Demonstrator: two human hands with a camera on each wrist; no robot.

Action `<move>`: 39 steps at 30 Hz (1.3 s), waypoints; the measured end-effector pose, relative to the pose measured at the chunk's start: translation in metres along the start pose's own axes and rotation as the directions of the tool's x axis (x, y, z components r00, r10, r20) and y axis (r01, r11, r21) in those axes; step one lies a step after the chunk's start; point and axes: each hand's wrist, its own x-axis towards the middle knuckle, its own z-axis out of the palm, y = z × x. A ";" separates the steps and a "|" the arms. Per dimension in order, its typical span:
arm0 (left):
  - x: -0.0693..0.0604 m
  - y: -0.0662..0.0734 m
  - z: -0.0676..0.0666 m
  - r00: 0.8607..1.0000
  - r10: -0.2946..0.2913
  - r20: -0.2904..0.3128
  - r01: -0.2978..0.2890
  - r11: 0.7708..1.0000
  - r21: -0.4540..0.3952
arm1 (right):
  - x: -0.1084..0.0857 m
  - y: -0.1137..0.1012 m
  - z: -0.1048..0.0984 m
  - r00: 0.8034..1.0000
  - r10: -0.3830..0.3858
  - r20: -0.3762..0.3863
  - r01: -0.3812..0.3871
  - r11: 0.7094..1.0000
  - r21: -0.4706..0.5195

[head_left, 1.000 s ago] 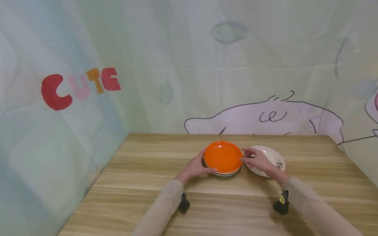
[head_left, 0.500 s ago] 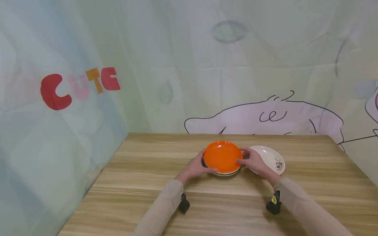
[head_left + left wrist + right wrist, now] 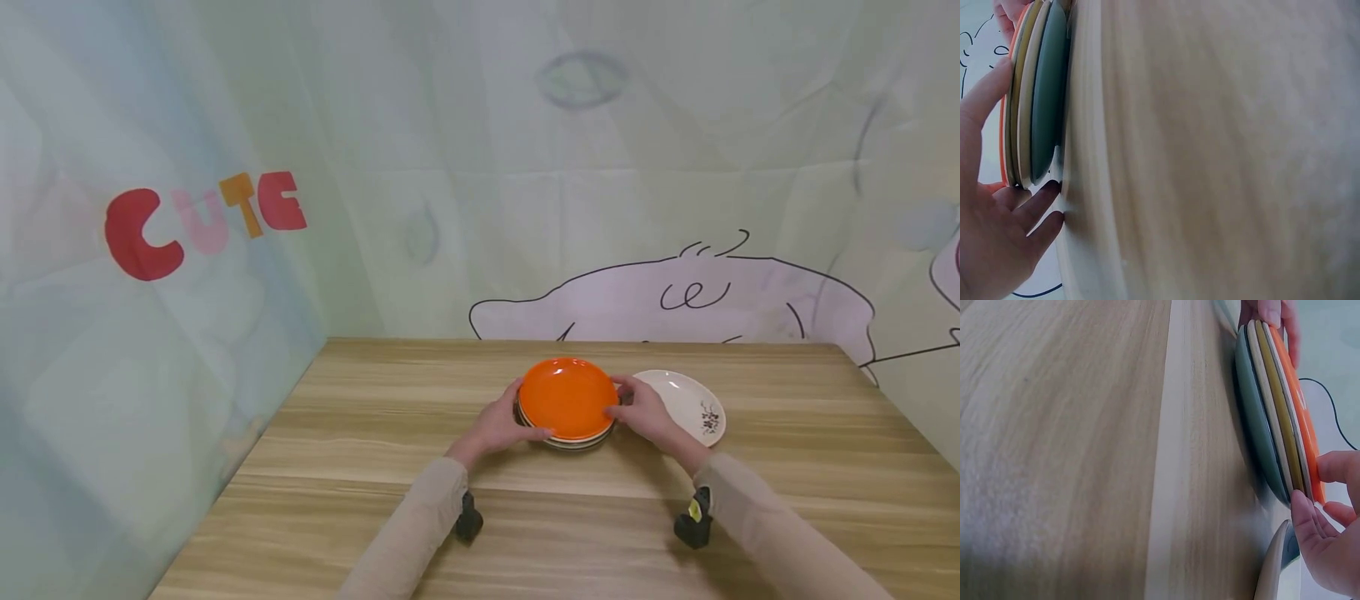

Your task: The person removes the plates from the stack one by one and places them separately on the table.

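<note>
A stack of several plates stands on the table, an orange plate (image 3: 567, 398) on top. Below its rim, the side edges show white, mustard and cream layers, with a teal plate (image 3: 1047, 106) at the bottom. My left hand (image 3: 497, 423) holds the stack's left side, thumb at the orange rim and other fingers along the edge, two fingertips down by the table. On the opposite side my right hand (image 3: 651, 414) grips the rim, thumb on the orange plate and a fingertip against the plate edges below it. How far the remaining fingers reach is partly hidden.
A white plate (image 3: 686, 400) with a dark floral print lies just right of the stack, partly behind my right hand. The wooden table (image 3: 375, 400) ends at the back against a printed cloth wall (image 3: 420, 250).
My right hand has come left from above the white plate to the stack's right rim, settling there by half a second ago. Left hand and plates stay essentially in place.
</note>
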 end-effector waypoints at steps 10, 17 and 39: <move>0.001 -0.001 0.000 1.000 0.002 -0.002 -0.002 1.000 0.010 | 0.000 0.000 -0.004 1.000 0.010 0.008 -0.010 1.000 0.013; 0.001 -0.001 0.000 1.000 0.002 0.004 -0.002 1.000 0.001 | -0.002 -0.001 -0.009 0.999 -0.013 0.035 0.010 0.997 0.074; 0.003 -0.003 0.001 1.000 0.022 -0.004 -0.022 1.000 0.013 | -0.008 0.001 -0.018 0.990 -0.013 0.140 -0.011 0.986 0.166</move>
